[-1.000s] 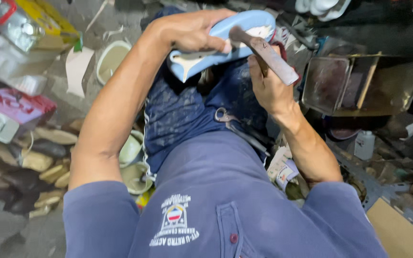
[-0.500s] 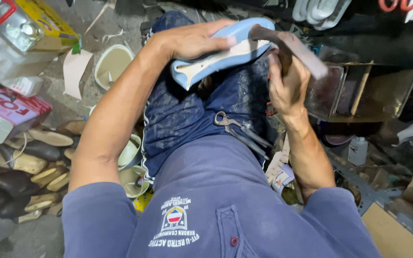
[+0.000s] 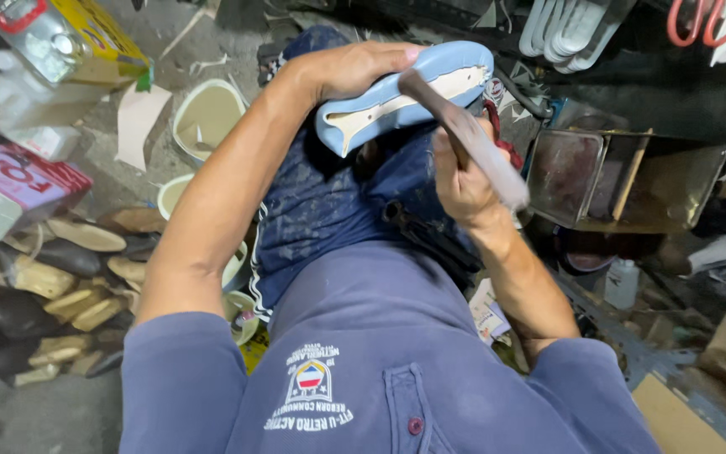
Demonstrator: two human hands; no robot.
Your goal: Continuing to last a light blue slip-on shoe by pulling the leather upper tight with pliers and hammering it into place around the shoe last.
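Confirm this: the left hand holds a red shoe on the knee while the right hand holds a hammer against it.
Not quite. The shoe is light blue, not red, as the head view shows. The rest holds: the left hand grips it on the knee and the right hand holds the hammer against it.

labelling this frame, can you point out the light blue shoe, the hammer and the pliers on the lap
light blue shoe (image 3: 455,65): head view, on its blue upper
hammer (image 3: 485,160): head view, on the handle
pliers (image 3: 430,240): head view, on the dark handles
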